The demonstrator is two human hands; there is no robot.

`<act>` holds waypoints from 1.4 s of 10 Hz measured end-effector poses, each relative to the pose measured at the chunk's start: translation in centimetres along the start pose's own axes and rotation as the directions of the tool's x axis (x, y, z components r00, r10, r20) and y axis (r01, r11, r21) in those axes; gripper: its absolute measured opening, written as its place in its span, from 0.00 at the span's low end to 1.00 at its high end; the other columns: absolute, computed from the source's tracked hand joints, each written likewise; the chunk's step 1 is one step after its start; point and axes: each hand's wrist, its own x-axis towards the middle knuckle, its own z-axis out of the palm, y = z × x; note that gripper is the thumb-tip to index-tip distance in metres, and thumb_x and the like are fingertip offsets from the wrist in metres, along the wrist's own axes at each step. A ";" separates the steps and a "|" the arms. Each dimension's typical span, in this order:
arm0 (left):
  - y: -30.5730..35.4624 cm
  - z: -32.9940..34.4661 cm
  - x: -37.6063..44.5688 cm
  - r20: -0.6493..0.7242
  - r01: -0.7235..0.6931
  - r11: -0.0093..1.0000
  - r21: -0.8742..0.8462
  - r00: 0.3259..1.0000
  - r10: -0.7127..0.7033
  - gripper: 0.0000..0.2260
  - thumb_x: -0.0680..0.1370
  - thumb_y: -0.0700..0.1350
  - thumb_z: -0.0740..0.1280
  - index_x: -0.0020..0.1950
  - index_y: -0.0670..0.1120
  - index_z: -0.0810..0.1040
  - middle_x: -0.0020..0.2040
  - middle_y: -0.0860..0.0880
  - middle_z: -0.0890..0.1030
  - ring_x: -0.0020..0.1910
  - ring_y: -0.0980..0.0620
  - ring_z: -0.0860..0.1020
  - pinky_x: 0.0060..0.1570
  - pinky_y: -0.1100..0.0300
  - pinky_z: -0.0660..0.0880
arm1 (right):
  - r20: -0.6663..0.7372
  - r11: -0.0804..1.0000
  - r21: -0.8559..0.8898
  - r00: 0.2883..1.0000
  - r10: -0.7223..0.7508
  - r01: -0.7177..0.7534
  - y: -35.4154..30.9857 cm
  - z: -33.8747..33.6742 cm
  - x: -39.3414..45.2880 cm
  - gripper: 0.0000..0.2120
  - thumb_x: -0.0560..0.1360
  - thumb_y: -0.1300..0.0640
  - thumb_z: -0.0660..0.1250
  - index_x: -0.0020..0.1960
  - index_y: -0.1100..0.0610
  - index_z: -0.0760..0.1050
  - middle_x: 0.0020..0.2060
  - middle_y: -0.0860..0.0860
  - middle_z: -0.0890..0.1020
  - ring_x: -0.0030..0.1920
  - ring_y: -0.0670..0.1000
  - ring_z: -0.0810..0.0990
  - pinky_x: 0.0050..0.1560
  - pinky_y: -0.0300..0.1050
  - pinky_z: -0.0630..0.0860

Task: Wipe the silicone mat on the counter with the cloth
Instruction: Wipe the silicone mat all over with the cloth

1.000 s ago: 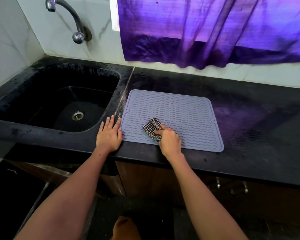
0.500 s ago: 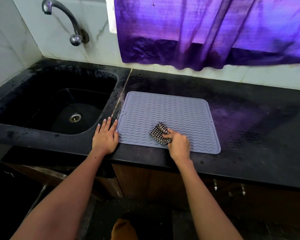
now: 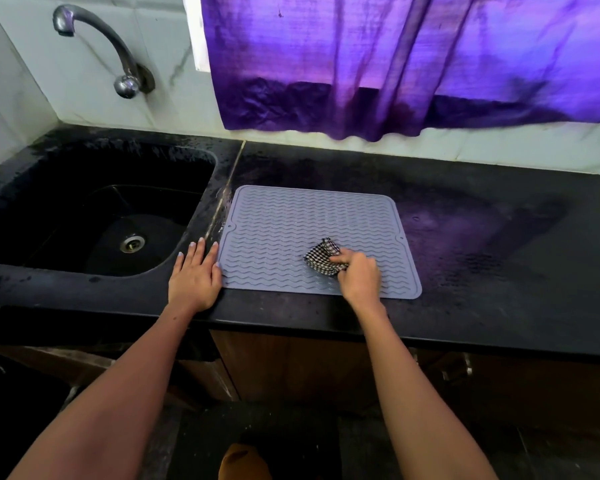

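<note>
On the black counter [image 3: 482, 306], left hand [image 3: 194, 278] lies spread flat; right hand [image 3: 359, 277] pinches cloth [image 3: 321, 259] on mat [image 3: 291, 230].

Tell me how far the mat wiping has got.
Under way. The right hand presses the bunched black-and-white checked cloth on the near right part of the grey wavy-ribbed silicone mat; the left hand lies flat at its left edge. Which areas are already wiped cannot be told.

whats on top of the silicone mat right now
A bunched checkered cloth lies on the silicone mat, gripped by the right hand. The mat surface beneath the cloth and hand is hidden.
</note>
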 end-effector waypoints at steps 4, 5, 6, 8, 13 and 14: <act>0.0 0.1 0.0 0.014 -0.006 1.000 0.006 1.000 0.006 0.23 0.83 0.49 0.48 0.77 0.47 0.53 0.78 0.44 0.51 0.78 0.47 0.48 0.76 0.50 0.44 | 0.011 0.953 -0.277 0.993 -0.121 0.120 1.1 1.7 -1.6 0.19 0.76 0.64 0.63 0.63 0.50 0.76 0.69 0.52 0.72 0.67 0.56 0.71 0.66 0.51 0.68; 0.1 -0.1 -0.1 0.026 -0.006 1.000 0.012 1.000 0.005 0.23 0.83 0.49 0.47 0.78 0.47 0.52 0.79 0.44 0.50 0.78 0.47 0.48 0.76 0.50 0.44 | 0.099 0.995 -0.034 0.990 0.097 -0.094 -0.3 -0.7 0.4 0.15 0.76 0.64 0.62 0.55 0.51 0.81 0.58 0.53 0.81 0.59 0.56 0.77 0.59 0.47 0.73; 0.0 -0.1 -0.1 0.020 -0.009 1.000 0.010 1.000 0.009 0.23 0.83 0.50 0.47 0.77 0.47 0.53 0.78 0.44 0.51 0.78 0.47 0.48 0.76 0.50 0.44 | -0.009 0.982 0.016 0.982 0.191 -0.190 -0.8 -2.0 1.2 0.15 0.76 0.64 0.61 0.55 0.52 0.81 0.56 0.55 0.81 0.57 0.58 0.78 0.56 0.46 0.73; 0.1 0.1 0.0 -0.012 -0.013 1.000 0.005 1.000 0.013 0.22 0.82 0.49 0.49 0.77 0.47 0.55 0.78 0.44 0.53 0.78 0.46 0.50 0.76 0.49 0.46 | -0.132 0.957 -0.261 0.987 0.094 -0.126 1.2 -0.1 -0.5 0.14 0.78 0.66 0.59 0.61 0.60 0.76 0.61 0.58 0.77 0.60 0.58 0.75 0.59 0.50 0.72; 0.0 0.2 0.1 -0.004 -0.007 1.000 0.017 1.000 0.007 0.23 0.82 0.48 0.49 0.77 0.47 0.55 0.78 0.44 0.53 0.78 0.46 0.50 0.76 0.50 0.45 | -0.077 0.982 -0.144 0.991 0.110 -0.120 2.7 -2.8 0.4 0.20 0.77 0.68 0.59 0.67 0.57 0.72 0.66 0.57 0.73 0.64 0.59 0.72 0.61 0.51 0.71; 0.0 0.2 0.1 -0.012 -0.002 1.000 0.007 1.000 0.002 0.23 0.82 0.48 0.50 0.77 0.47 0.55 0.78 0.44 0.53 0.78 0.46 0.50 0.76 0.50 0.46 | -0.122 0.943 -0.328 0.992 0.010 -0.050 4.0 -1.9 -0.1 0.19 0.78 0.67 0.58 0.68 0.59 0.70 0.73 0.54 0.65 0.70 0.58 0.64 0.68 0.53 0.66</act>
